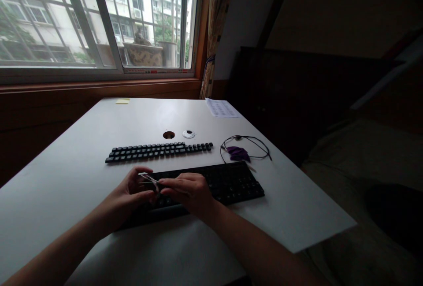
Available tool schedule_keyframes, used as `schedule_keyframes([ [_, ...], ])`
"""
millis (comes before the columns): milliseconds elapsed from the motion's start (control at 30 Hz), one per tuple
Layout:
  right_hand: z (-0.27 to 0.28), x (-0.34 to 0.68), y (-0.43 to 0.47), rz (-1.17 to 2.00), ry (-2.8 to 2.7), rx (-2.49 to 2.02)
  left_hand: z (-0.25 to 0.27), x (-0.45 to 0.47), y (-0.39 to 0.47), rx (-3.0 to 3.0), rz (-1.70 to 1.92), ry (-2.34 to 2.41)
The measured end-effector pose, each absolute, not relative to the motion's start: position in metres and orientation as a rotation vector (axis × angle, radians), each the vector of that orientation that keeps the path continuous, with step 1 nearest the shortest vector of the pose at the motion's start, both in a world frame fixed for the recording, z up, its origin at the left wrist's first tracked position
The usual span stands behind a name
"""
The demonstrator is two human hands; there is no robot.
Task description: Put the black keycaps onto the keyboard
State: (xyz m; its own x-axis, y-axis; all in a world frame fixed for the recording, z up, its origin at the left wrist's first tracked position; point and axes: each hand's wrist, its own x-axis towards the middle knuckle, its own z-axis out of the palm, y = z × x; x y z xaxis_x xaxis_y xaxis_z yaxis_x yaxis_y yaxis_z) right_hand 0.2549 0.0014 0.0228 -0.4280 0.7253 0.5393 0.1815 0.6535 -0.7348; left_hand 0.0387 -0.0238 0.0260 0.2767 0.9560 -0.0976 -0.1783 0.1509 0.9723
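Lying beneath both hands, the black keyboard sits on the near part of the white desk, its long axis running from about half past eight to half past two. Above its left portion is a thin, pale, wire-like piece; from that piece, the bulk of the keyboard stretches toward half past three. The left hand is nearer the keyboard's left end, its thumb and fingers curved around the piece; I cannot tell whether that grip is closed. The right hand reaches over the middle keys, its grip seemingly pinched together on the piece's right end.

At eleven o'clock from the keyboard, loose dark keycaps, small and blocky, stand in neat rows. Beyond them, near twelve, are a round hole and a flat white disc. At one to two o'clock, a thin black cable loops around a crumpled purple cloth, soft-looking. Farther off lie a printed sheet at one and a yellow note near eleven.
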Motion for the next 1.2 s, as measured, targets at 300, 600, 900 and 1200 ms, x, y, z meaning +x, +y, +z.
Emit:
schedule_keyframes([
  [300,0.029,0.264,0.008,0.98,-1.532,-0.825,0.033,0.038,-0.025,1.167,1.03,1.069],
  [600,0.039,0.269,0.012,1.015,-1.425,-0.864,0.04,0.027,-0.021,1.296,1.051,1.3],
  [900,0.035,0.275,0.022,1.297,-1.335,-0.811,0.035,0.027,-0.021,1.261,1.084,1.213],
  [1200,0.027,0.278,0.032,1.27,-1.222,-0.836,0.036,0.031,-0.022,1.201,1.16,1.089],
])
